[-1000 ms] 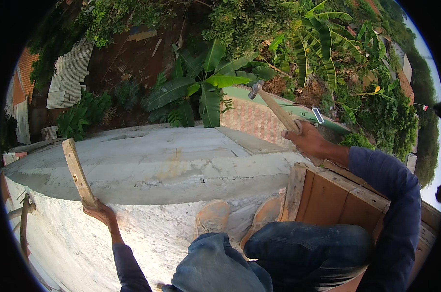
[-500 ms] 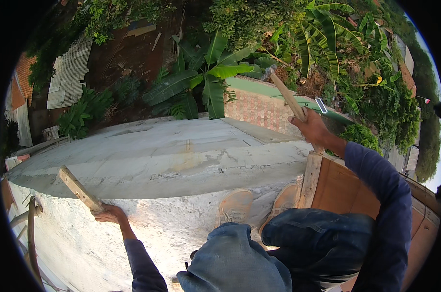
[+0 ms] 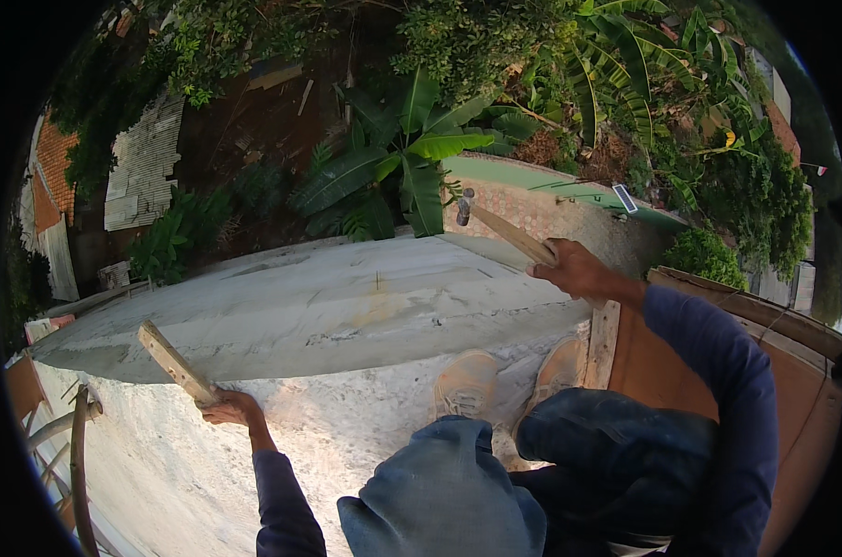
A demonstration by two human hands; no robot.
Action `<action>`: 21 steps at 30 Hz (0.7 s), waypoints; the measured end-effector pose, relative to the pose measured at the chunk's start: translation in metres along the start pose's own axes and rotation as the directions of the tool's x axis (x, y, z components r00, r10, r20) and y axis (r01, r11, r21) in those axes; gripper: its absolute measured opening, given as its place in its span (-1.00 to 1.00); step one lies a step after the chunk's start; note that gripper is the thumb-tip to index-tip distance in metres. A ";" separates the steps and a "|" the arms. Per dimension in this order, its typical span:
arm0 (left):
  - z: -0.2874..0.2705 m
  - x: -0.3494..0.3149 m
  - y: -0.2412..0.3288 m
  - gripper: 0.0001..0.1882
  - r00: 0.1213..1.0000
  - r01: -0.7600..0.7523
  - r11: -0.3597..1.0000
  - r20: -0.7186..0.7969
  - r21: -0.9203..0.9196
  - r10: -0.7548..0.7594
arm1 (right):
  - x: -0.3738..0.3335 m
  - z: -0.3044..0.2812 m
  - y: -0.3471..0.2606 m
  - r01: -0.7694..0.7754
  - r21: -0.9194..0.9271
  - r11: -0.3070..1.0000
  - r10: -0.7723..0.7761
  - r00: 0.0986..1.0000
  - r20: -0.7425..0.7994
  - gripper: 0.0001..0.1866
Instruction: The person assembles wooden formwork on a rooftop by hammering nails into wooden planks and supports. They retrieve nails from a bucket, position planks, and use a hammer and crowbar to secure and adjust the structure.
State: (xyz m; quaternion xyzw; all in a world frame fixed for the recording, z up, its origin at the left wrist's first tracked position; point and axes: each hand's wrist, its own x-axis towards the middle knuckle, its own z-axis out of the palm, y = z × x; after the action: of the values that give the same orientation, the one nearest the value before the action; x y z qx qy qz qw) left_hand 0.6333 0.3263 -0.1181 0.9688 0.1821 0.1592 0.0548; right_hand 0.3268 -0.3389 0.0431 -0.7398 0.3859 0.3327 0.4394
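My right hand [image 3: 574, 271] is closed round the wooden handle of a hammer [image 3: 512, 234]. Its metal head is raised in the air, over the grey concrete slab as I look down. To the left, my left hand [image 3: 233, 408] grips the near end of a short wooden board [image 3: 175, 360]. That board slants away up-left, its far end over the edge between the white rough surface and the grey slab. Hammer and board are well apart. My shoes [image 3: 466, 381] stand where the rough white surface [image 3: 319, 408] meets the slab [image 3: 347, 288].
Right of my legs stands a brown panel [image 3: 667, 343] with a timber frame. Poles [image 3: 79, 464] rise at the far left. Past the slab's far edge, the ground lies far below, with banana plants [image 3: 412, 148], a paved yard [image 3: 523, 200] and metal roofing [image 3: 144, 162].
The hammer has swung down and to the left, its head now lower and nearer the slab. My left hand still holds the board, in nearly the same pose; the view has shifted slightly.
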 end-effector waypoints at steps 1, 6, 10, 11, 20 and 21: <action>0.002 0.001 -0.002 -0.14 1.000 0.009 1.000 0.010 0.003 -0.009 | -0.004 -0.002 0.001 -0.006 -0.001 1.000 0.006 1.000 -0.021 -0.37; 0.016 0.010 -0.010 -0.21 0.997 -0.038 0.998 -0.069 0.051 0.042 | -0.019 -0.012 0.009 -0.109 0.118 0.987 0.125 0.983 -0.135 -0.34; 0.021 0.013 -0.017 -0.25 0.993 -0.074 0.994 -0.082 0.074 0.080 | -0.028 -0.031 0.012 -0.153 0.075 0.985 0.165 0.966 -0.200 -0.33; 0.021 0.014 -0.017 -0.25 0.989 -0.110 0.989 -0.085 0.102 0.119 | -0.034 -0.035 0.012 -0.149 0.095 0.984 0.166 0.965 -0.204 -0.34; 0.032 0.019 -0.026 -0.25 0.985 -0.094 0.989 -0.135 0.114 0.109 | -0.084 -0.036 -0.002 -0.076 0.420 0.904 0.228 0.918 -0.325 -0.36; 0.034 0.021 -0.027 -0.25 0.993 -0.043 0.991 -0.105 0.126 0.056 | -0.089 -0.029 -0.001 -0.062 0.450 0.891 0.245 0.900 -0.361 -0.37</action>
State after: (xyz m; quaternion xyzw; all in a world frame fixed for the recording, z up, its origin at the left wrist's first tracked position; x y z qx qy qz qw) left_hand 0.6537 0.3575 -0.1487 0.9645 0.1702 0.2012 -0.0190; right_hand 0.2897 -0.3396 0.1289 -0.6447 0.5908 0.1127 0.4719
